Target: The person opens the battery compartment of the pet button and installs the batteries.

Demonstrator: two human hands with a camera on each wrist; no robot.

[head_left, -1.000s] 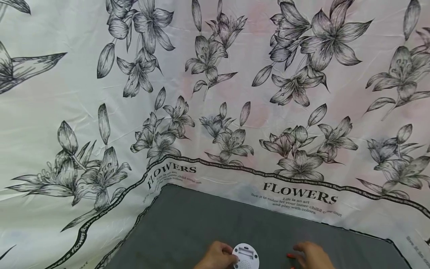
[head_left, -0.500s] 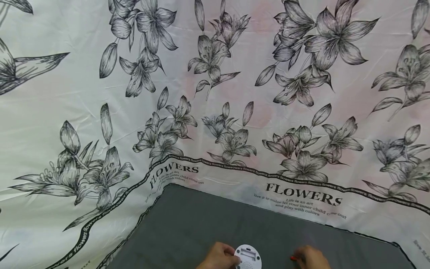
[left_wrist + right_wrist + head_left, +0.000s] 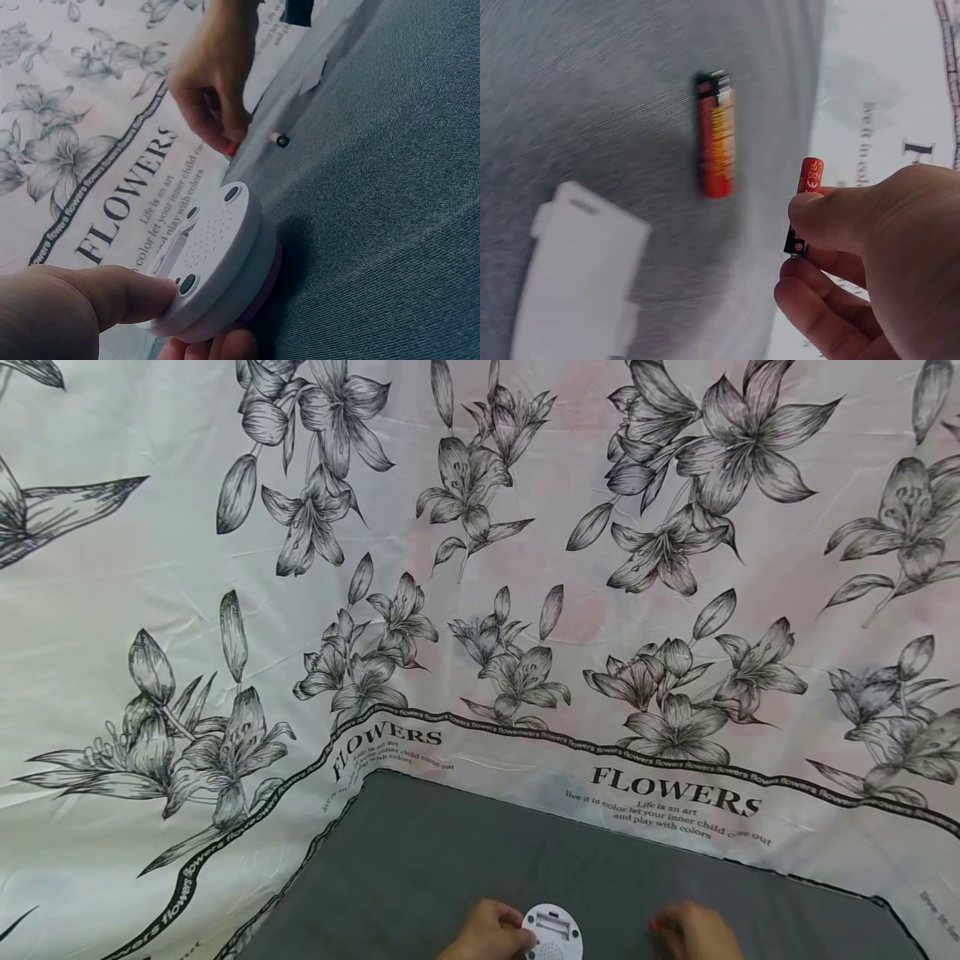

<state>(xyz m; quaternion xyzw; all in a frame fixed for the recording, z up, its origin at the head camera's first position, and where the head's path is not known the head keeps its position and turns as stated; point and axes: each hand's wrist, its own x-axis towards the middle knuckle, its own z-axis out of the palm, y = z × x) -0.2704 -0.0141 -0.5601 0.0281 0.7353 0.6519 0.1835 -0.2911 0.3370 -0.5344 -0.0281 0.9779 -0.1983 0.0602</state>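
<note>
My left hand (image 3: 487, 933) grips a white round device (image 3: 558, 946) by its edge, its underside turned up. In the left wrist view the thumb presses on this underside beside a dark rubber foot (image 3: 187, 283), with fingers curled below. The underside has an open battery compartment (image 3: 551, 927) and a patch of small holes. My right hand (image 3: 900, 247) pinches a small red and black battery (image 3: 811, 176) between thumb and fingers, apart from the device. A second battery (image 3: 718, 142), red, black and yellow, lies on the grey cloth near the right hand.
A white battery cover (image 3: 585, 270) with tabs lies flat on the grey cloth (image 3: 450, 843), near the loose battery. White flower-printed fabric (image 3: 517, 560) rises behind and to the left of the grey surface.
My right hand's fingers have drawn closer together, and less of the red battery shows past them. The left hand keeps hold of the device, nearly unmoved. The head view has shifted slightly.
</note>
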